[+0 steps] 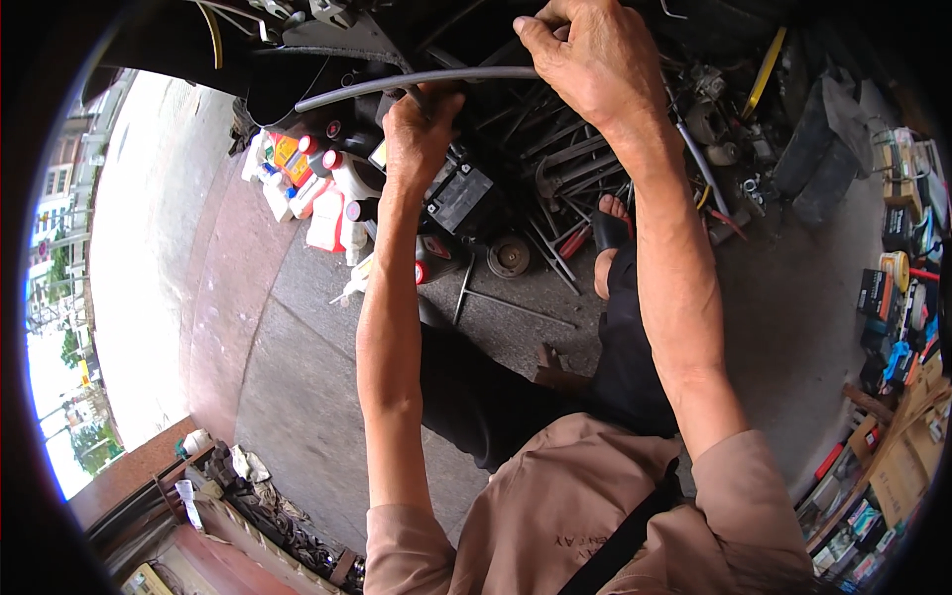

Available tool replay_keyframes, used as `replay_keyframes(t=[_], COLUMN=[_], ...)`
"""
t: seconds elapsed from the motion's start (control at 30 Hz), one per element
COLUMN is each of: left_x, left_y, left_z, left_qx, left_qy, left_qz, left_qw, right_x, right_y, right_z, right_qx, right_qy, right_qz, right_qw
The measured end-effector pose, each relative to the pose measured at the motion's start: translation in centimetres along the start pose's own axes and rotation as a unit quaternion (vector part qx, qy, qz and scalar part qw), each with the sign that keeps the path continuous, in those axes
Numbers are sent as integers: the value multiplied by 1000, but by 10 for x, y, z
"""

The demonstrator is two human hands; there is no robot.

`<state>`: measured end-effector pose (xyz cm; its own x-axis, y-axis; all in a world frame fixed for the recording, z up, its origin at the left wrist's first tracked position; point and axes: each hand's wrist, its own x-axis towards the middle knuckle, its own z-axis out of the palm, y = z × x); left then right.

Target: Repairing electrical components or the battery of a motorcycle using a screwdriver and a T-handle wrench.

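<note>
A grey, slightly curved tube (416, 77) runs across the top of the head view. My right hand (603, 74) is closed at the tube's right end, its thumb pointing left; a small dark piece shows between its fingers. Just under the tube's middle, my left hand (421, 134) has its fingers curled around a dark part, whose kind I cannot make out. Above the left hand hangs a dark panel (337, 40) with a ragged edge, and the area behind both hands is deep in shadow.
Below the hands lie a black battery (461, 198), a round metal part (509, 256), a T-shaped wrench (516, 309) and heaped metal tools (575, 164). Bottles (347, 178) stand at the left. Shelves of boxes (897, 297) line the right; a cluttered bench (238, 506) is lower left.
</note>
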<state>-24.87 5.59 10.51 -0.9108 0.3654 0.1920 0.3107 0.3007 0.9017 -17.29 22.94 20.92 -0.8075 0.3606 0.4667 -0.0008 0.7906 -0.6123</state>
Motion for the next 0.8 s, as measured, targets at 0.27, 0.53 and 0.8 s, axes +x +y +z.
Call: replay_keyframes(t=[0.27, 0.53, 0.8], left_x=[-4, -6, -4], left_y=[-19, -10, -13], left_z=[-5, 0, -10], left_qx=[-94, 89, 131], left_qy=[2, 144, 192], left_qz=[61, 79, 1], left_qw=[994, 982, 973], right_x=[-2, -5, -5], right_y=[7, 10, 7], right_z=[6, 7, 10], right_qx=[-19, -12, -8], right_qy=[3, 20, 18], right_qz=[-22, -38, -43], right_qw=[1000, 999, 999])
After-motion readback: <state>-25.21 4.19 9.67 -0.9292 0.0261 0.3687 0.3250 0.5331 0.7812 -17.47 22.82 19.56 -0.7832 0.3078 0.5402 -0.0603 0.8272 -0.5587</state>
